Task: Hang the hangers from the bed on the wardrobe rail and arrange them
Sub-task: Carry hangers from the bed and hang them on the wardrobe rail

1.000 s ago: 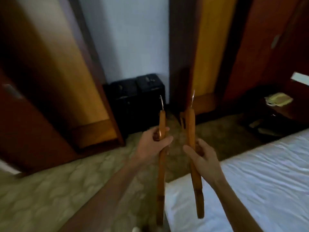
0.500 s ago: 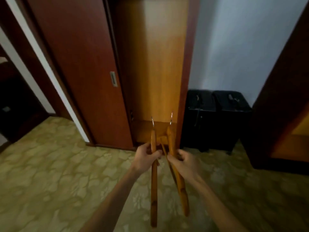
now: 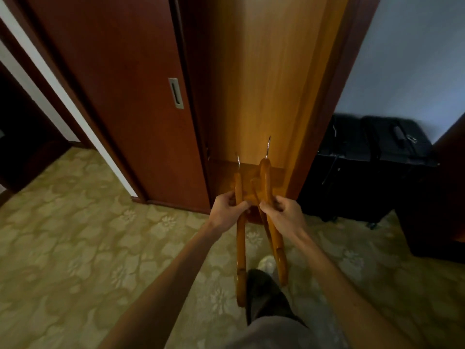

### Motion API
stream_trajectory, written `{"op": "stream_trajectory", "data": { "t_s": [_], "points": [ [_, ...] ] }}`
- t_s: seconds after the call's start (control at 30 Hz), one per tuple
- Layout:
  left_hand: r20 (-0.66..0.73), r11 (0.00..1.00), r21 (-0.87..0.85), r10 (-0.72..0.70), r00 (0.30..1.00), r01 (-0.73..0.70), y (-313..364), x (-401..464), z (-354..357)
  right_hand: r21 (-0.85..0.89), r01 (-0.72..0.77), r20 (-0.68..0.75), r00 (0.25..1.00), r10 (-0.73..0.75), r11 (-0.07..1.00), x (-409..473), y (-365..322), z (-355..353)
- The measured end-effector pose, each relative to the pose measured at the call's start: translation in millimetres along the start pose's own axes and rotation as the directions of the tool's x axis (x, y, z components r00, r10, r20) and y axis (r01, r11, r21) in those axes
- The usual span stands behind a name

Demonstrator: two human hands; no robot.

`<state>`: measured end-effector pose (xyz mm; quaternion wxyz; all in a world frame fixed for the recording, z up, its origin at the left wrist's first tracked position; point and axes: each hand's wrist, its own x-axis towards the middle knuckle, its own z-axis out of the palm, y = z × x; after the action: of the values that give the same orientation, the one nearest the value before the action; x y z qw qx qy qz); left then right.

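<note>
Two wooden hangers, one per hand, facing open wardrobe point(image 3: 264, 84).
L hand point(image 3: 227, 210) grips left hanger point(image 3: 240, 243); R hand point(image 3: 284, 217) grips right hanger point(image 3: 273, 235), hooks up.

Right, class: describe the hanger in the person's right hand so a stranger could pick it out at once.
Find the open wardrobe beside the dark sliding door. Two wooden hangers are held before it. The right hand grips the right hanger, whose hook reaches higher than the left hanger.

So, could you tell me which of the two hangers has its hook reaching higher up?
The hanger in the right hand: its hook tops out above the hook of the hanger in the left hand.
</note>
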<state>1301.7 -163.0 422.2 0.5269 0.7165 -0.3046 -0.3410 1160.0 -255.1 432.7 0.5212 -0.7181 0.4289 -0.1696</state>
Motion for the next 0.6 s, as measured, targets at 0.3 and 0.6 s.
{"op": "stream_trajectory", "data": {
  "t_s": [0.3,0.6],
  "points": [
    [0.015,0.993,-0.006,0.116,0.993,-0.116,93,242,2,0.029,0.116,-0.03,0.993,-0.116,0.993,224,-75,-51],
    [0.031,0.974,-0.072,0.219,0.975,-0.216,243,400,11,0.063,0.204,-0.123,0.973,-0.195,0.977,363,-184,-143]
  ]
}}
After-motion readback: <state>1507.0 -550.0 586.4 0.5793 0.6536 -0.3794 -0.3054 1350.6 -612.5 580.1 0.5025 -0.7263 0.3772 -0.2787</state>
